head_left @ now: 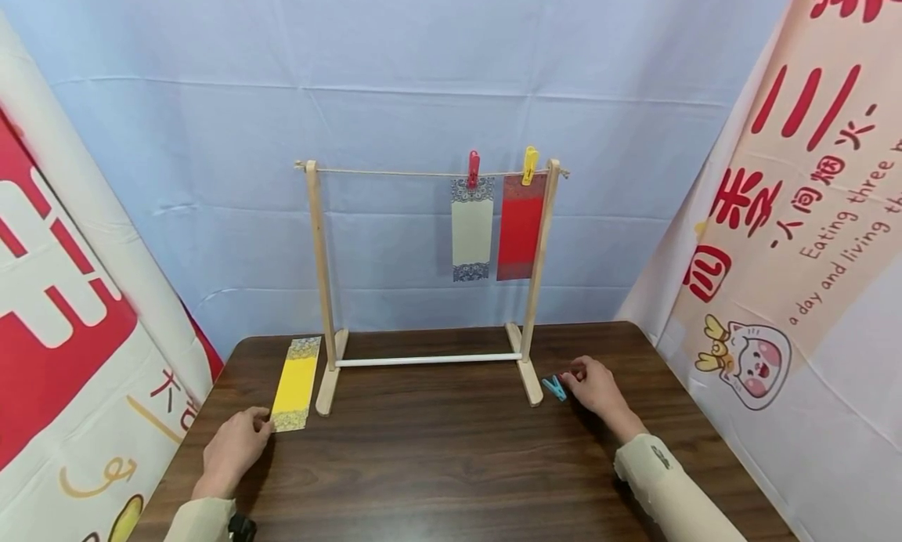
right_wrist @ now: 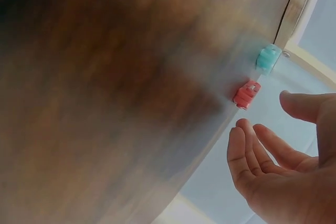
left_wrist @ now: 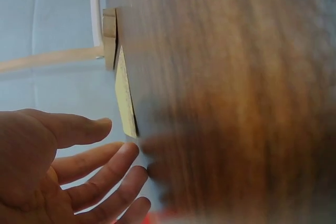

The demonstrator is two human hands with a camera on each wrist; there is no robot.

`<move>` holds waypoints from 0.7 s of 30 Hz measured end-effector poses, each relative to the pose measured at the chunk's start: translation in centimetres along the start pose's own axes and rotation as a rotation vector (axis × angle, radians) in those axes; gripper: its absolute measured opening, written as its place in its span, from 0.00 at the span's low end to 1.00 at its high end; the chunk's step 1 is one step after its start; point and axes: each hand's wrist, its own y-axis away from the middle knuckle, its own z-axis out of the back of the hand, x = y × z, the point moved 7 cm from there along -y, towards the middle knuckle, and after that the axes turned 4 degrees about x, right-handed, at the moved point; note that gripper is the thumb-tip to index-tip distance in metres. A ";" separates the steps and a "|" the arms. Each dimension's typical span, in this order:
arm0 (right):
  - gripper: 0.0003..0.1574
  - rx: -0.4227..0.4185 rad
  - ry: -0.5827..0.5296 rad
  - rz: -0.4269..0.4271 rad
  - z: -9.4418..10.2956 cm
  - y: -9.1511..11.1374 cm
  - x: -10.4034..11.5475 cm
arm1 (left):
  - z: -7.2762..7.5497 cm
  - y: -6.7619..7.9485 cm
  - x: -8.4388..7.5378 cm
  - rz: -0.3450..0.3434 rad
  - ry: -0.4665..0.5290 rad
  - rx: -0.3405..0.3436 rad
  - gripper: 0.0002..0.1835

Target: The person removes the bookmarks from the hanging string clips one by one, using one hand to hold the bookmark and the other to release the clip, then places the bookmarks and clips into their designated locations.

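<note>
A yellow paper strip (head_left: 294, 385) with patterned ends lies on the table, left of the wooden rack. My left hand (head_left: 236, 448) is at its near left corner; in the left wrist view the thumb and loosely bent fingers stand apart, near the strip's end (left_wrist: 125, 103). On the right, a blue clothespin (head_left: 554, 388) lies beside the rack's foot. My right hand (head_left: 594, 387) is just right of it, over a red clothespin (right_wrist: 247, 95) that it mostly hides in the head view. In the right wrist view, the thumb and fingers are apart with nothing between them.
The wooden rack (head_left: 320, 268) carries a string (head_left: 395, 172) across its top. A red clothespin (head_left: 474, 168) holds a white patterned strip (head_left: 472, 233) there, and a yellow clothespin (head_left: 530, 166) a red strip (head_left: 521, 233). A white bar (head_left: 430, 360) joins the rack's feet.
</note>
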 end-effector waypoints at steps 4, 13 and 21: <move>0.25 -0.042 0.015 0.029 0.5 -0.2 0.4 | 0.5 0.2 -0.5 -0.009 0.000 -0.023 0.22; 0.21 -0.108 0.052 0.138 2.8 -1.0 4.2 | 1.6 0.5 -4.0 -0.101 0.006 -0.060 0.22; 0.21 -0.110 0.060 0.197 4.4 -1.0 7.5 | 1.5 0.9 -7.0 -0.167 0.015 -0.069 0.22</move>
